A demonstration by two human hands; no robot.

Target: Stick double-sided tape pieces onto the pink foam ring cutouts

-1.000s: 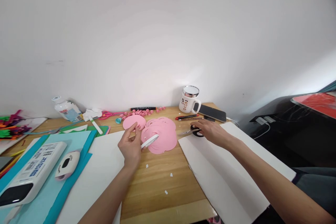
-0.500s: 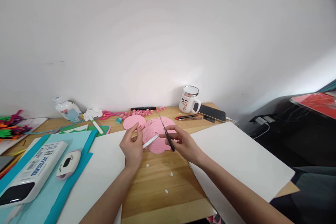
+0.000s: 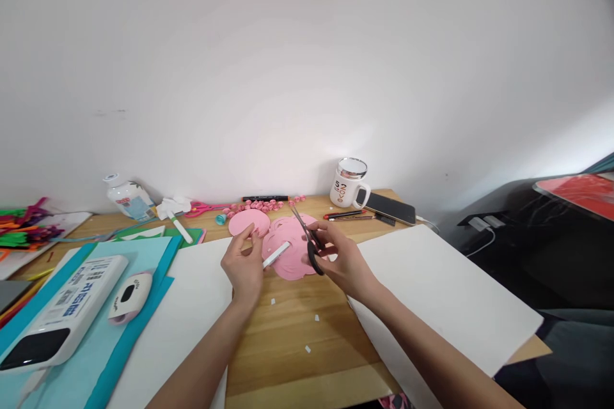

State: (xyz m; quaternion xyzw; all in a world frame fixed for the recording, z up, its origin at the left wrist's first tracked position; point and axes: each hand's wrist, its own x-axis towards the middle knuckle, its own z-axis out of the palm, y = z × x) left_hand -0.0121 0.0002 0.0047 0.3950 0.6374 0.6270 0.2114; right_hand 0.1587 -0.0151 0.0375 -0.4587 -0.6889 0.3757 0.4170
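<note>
My left hand [image 3: 243,266] is closed, with a narrow white strip [image 3: 277,255] sticking out of it to the right. Its thumb and index finger come together at the edge of a pink paper disc [image 3: 249,222]; whether they pinch anything small there is hard to see. In my right hand [image 3: 343,259] are black-handled scissors [image 3: 307,233], blades parted and pointing up and away, to the right of the strip and apart from it. Beneath both hands lies a pile of pink round paper cut-outs [image 3: 288,271].
Small white scraps [image 3: 307,349] lie on the wooden table [image 3: 268,358]. Pink curled pieces [image 3: 263,206], a black marker [image 3: 265,198], a mug [image 3: 349,185] and a phone [image 3: 391,209] line the back. White sheets [image 3: 446,287] flank the work; a white device [image 3: 64,310] sits left.
My right hand has turned the scissors and their blades have spread from nearly closed to parted. My left hand keeps the white strip. The whole view has shifted slightly.
</note>
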